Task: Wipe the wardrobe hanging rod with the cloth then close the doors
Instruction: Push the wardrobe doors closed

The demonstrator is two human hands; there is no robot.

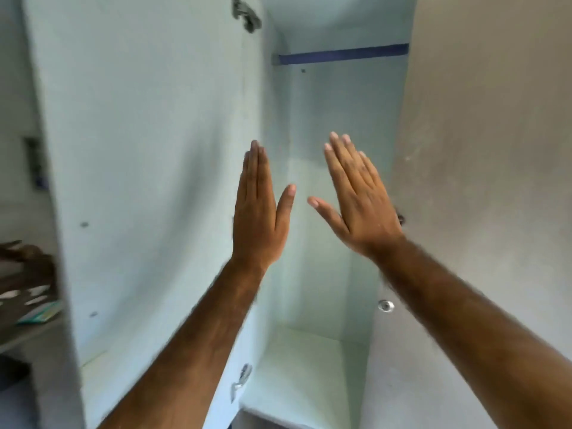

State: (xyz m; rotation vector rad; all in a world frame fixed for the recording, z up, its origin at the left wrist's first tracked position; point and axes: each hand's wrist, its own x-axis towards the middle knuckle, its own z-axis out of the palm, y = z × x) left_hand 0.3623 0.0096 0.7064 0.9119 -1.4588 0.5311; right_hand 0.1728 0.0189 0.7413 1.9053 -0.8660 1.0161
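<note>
A pale green wardrobe stands open in front of me. Its blue hanging rod [342, 54] runs across the top of the inside. The left door [148, 150] swings out towards me, its inner face showing. The right door [483, 150] is grey-beige and partly shut. My left hand [257, 218] is flat with fingers together, beside the left door's edge. My right hand [359, 199] is flat with fingers spread, near the right door's edge. Both hands hold nothing. No cloth is in view.
A metal hinge [246, 12] sits at the top of the left door and another [243, 377] lower down. A round metal fitting [385, 305] is on the right door. At far left a shelf [28, 332] holds dark items and a packet.
</note>
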